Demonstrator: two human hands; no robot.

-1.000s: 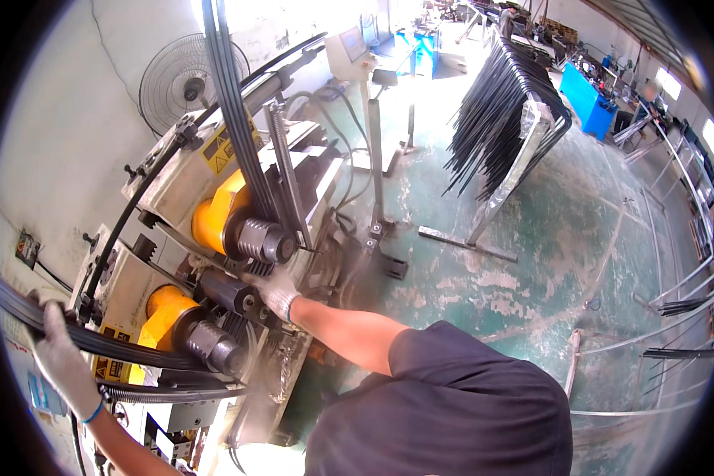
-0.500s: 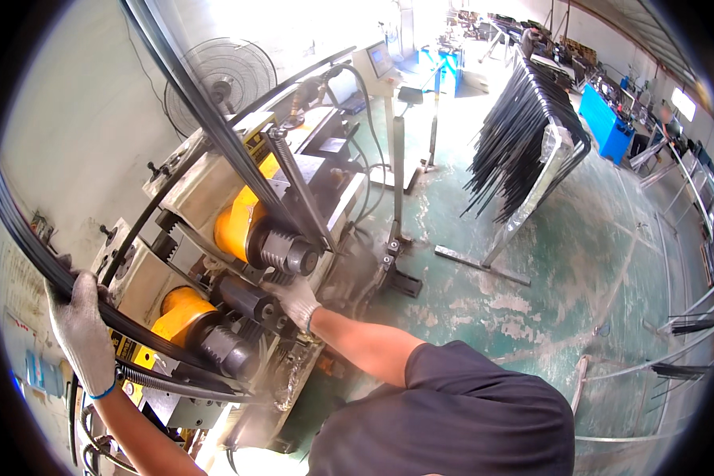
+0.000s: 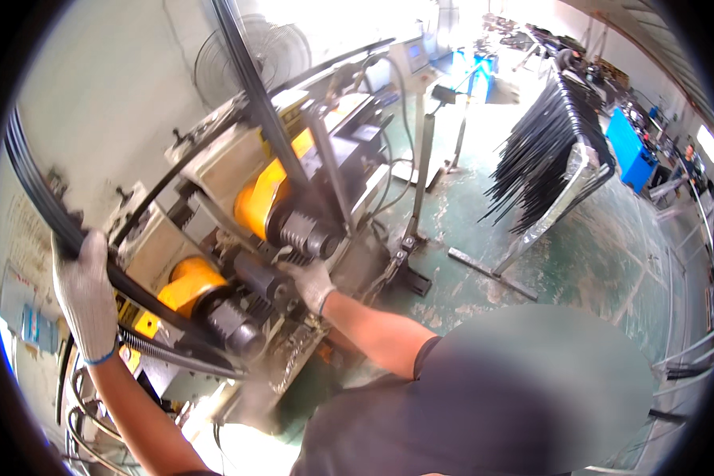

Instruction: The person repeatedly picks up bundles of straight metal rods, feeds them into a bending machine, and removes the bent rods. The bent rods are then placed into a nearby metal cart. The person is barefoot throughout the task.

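My left hand [image 3: 86, 297], in a white knit glove with a blue cuff, is closed around a bundle of long black tubes [image 3: 47, 210] at the machine's left side. The tubes curve down past the lower yellow-collared roller. My right hand [image 3: 312, 283], gloved alike, reaches among the machine's parts, beside a dark cylindrical block [image 3: 260, 278] between two threaded rollers. Its fingertips are blurred and partly hidden, so whether they grip anything does not show. The upper threaded roller [image 3: 309, 234] sits just above that hand, the lower one [image 3: 234, 332] to its lower left.
More long black tubes [image 3: 254, 87] slant across the machine's upper part, in front of a fan [image 3: 274, 59]. A control box [image 3: 415, 59] stands behind. To the right, a metal rack [image 3: 555, 202] carries many hanging black rods. Blue bins [image 3: 631, 147] stand farther off; another person is in the background.
The whole view has shifted, so the machine and rack appear farther right. My left hand keeps its hold on the black tubes; my right hand stays by the block.
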